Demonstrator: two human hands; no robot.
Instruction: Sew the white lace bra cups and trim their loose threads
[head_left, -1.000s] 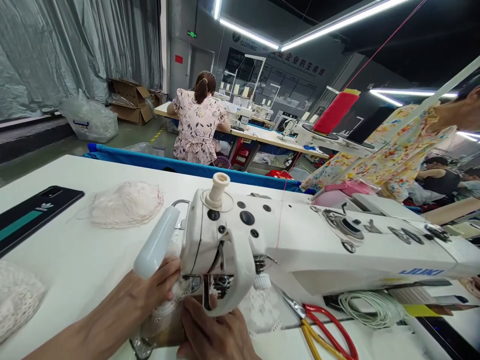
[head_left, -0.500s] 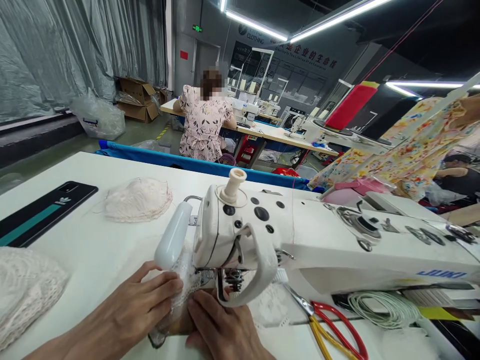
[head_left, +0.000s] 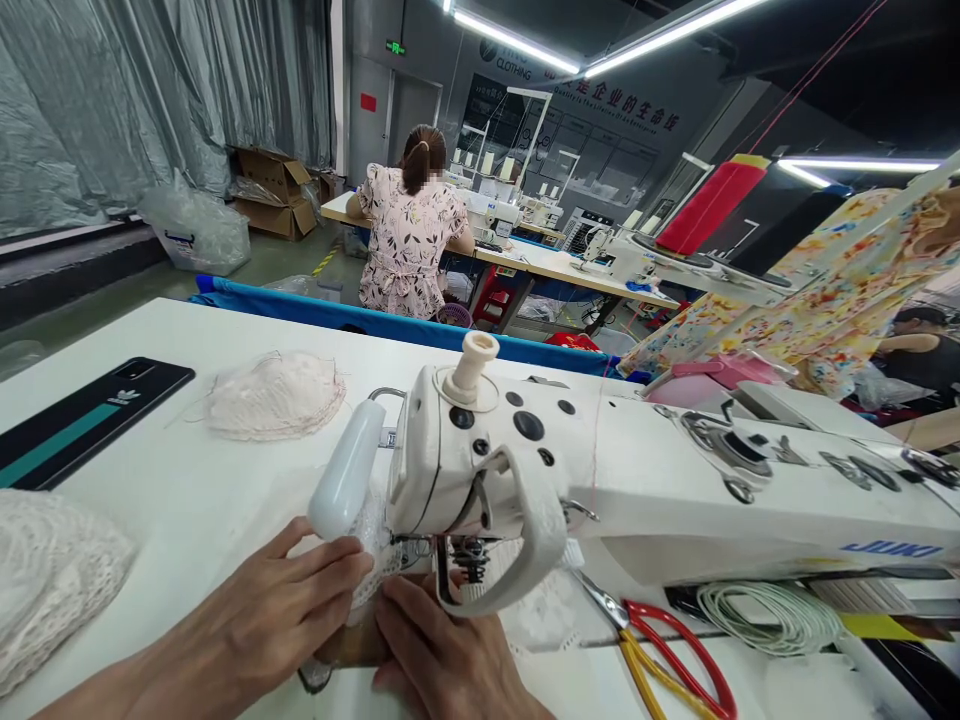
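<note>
A white JUKI sewing machine (head_left: 637,450) stands before me, its needle area mostly hidden behind the curved white guard arm. White lace fabric (head_left: 371,545) lies under the machine head. My left hand (head_left: 300,595) grips the lace left of the needle area, fingers bent and close together, just below the pale-blue machine lamp (head_left: 346,470). Close beside it, my right hand (head_left: 450,645) has its fingers curled on the lace by the presser foot; some fingertips are behind the guard. Brownish plate (head_left: 349,645) shows between the hands. More lace (head_left: 544,605) spreads to the right beneath the arm.
Red-and-yellow-handled scissors (head_left: 667,660) and a pale cord coil (head_left: 769,615) lie right. Stacked lace cups (head_left: 274,395), another lace pile (head_left: 56,575) and a black phone (head_left: 97,415) sit left. A red thread cone (head_left: 712,205) stands behind; a co-worker (head_left: 412,235) sits farther off.
My left hand has shifted slightly right toward the needle area, and less lace shows between the hands. My right hand stays nearly in place. The view has tilted a little.
</note>
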